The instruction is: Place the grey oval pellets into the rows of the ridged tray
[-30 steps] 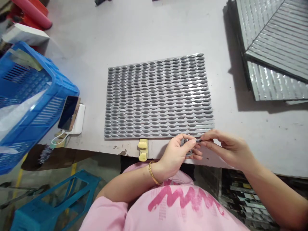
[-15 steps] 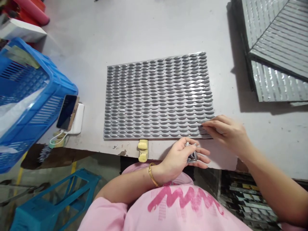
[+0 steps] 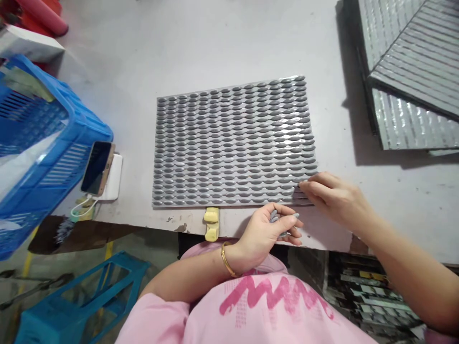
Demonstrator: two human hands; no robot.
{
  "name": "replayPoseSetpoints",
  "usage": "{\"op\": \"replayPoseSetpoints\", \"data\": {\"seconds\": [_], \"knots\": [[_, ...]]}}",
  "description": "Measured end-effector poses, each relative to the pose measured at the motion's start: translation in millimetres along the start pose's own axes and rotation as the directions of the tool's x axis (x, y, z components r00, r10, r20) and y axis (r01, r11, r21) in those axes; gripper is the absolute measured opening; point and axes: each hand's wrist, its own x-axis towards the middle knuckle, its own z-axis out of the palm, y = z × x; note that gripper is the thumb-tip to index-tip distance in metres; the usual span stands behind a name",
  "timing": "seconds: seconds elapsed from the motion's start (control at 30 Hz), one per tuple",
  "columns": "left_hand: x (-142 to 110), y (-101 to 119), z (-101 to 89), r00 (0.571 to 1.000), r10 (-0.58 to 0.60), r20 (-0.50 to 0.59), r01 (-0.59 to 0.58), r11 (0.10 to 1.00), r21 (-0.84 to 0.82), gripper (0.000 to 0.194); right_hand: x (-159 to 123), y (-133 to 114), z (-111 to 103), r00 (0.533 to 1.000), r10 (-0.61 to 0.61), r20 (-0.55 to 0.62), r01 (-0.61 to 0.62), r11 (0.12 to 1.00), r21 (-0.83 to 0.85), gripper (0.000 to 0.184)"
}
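Note:
A rectangular panel lies flat on the table, covered in rows of glossy grey oval pieces. At its lower right corner, a short strip of the backing shows no ovals. My right hand is there, thumb and forefinger pinched on a grey oval piece that they mostly hide, at the end of a row. Just below the panel's front edge, my left hand is curled palm up around several loose grey oval pieces. One of these pokes out by the thumb tip.
A yellow clamp sits on the table's front edge. Left are a blue basket, a phone and a white power bank. Ribbed silvery panels are stacked at right. A blue stool stands below.
My left fingers have curled in more, and a grey oval piece now shows at the thumb tip. My right hand stays pinched at the panel's lower right corner. The view has shifted slightly.

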Motion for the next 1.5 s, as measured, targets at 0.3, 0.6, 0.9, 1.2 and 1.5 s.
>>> {"op": "replayPoseSetpoints", "data": {"seconds": [0.3, 0.6, 0.9, 1.2, 1.5], "knots": [[5.0, -3.6, -0.6, 0.994, 0.092, -0.054, -0.092, 0.996, 0.004, 0.028, -19.3, -24.0, -13.3, 0.970, 0.243, -0.015, -0.204, 0.845, 0.495, 0.025], [6.9, -10.0, 3.1, 0.997, 0.069, -0.032, -0.070, 0.997, -0.026, 0.030, -34.3, -45.7, 6.1, 0.941, 0.317, 0.115, -0.244, 0.402, 0.883, 0.021], [9.2, -19.1, -0.2, 0.994, 0.104, -0.028, -0.101, 0.992, 0.076, 0.035, -50.6, -61.3, 7.1, 0.935, 0.340, 0.101, -0.284, 0.548, 0.786, 0.030], [4.8, -11.2, 5.9, 0.998, -0.026, -0.059, 0.026, 1.000, 0.007, 0.019, -35.1, -35.2, -2.7, 0.979, 0.198, -0.045, -0.154, 0.872, 0.464, 0.032], [2.1, -11.7, 3.3, 0.995, -0.077, -0.061, 0.078, 0.997, 0.005, 0.026, -14.2, -5.4, -2.0, 0.998, 0.060, -0.036, -0.050, 0.968, 0.248, 0.019]]}}
